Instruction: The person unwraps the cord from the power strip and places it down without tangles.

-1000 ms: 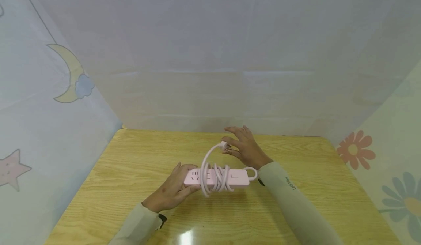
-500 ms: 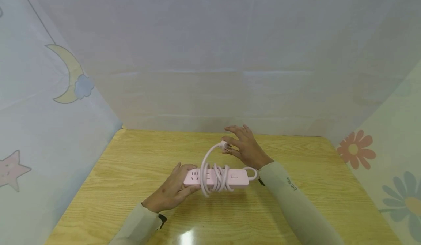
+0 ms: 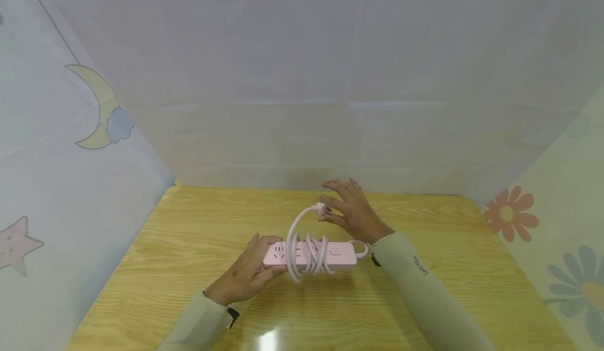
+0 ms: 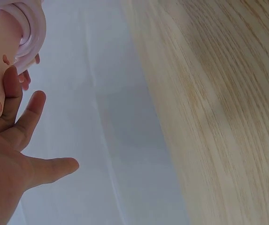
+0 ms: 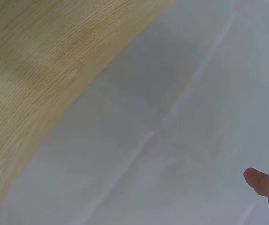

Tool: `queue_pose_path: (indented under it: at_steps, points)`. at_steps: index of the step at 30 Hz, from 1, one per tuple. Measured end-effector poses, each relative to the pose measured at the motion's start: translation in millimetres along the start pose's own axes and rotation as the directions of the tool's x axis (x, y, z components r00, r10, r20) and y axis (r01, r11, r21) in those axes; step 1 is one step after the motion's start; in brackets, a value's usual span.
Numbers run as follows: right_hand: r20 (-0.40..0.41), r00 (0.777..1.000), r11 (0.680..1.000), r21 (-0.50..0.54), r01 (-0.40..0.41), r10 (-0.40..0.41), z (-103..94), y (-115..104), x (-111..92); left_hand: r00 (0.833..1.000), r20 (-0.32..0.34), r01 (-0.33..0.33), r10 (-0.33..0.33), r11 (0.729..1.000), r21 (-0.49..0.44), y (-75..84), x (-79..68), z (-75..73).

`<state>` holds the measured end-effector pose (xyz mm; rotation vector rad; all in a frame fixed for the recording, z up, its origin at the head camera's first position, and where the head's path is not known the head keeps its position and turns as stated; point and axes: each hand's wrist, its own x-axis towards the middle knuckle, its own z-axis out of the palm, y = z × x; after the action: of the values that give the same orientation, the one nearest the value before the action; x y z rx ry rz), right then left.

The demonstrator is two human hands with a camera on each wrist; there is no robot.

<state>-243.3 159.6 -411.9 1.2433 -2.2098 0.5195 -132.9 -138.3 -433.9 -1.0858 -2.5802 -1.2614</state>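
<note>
We see a pink power strip (image 3: 341, 255) in the middle near part of the scene, raised above the wooden table (image 3: 198, 225), between the two hands of a person. The left hand (image 3: 245, 272) grasps the left end of the strip: its digits lie along the far side and the near side, and in the left wrist view we find one bent finger against the underside, just beside the screw holes, while other fingers stand away from it. Most of the strip therefore extends to the right, outside of this grip. The pale pink cord (image 3: 318, 259) is wound several times around the middle of the strip, with crossing turns; at the right end it makes a small loop, near the right wrist. From the left part of the winding, the cord rises in an arc toward the far side and ends at the plug (image 3: 322, 208). The right hand (image 3: 355, 216), farther than the strip, pinches this plug at its fingertips, so the plug lies at the left side of the hand, and the other fingers are spread. Both arms wear light sleeves (image 3: 420, 283). Behind the far table edge we see a pale, creased sheet (image 3: 283, 89), and on the left side a printed moon (image 3: 101, 105).
</note>
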Motion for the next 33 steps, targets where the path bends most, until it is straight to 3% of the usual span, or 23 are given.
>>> queue_pose_path:
  at_steps: [33]
  points:
    - [-0.051, 0.998, 1.000, 0.015, 0.024, -0.023, -10.6, -24.9, 8.9, 0.999, -0.012, -0.037, 0.038, 0.999, 0.021, -1.8, -1.3, 2.3]
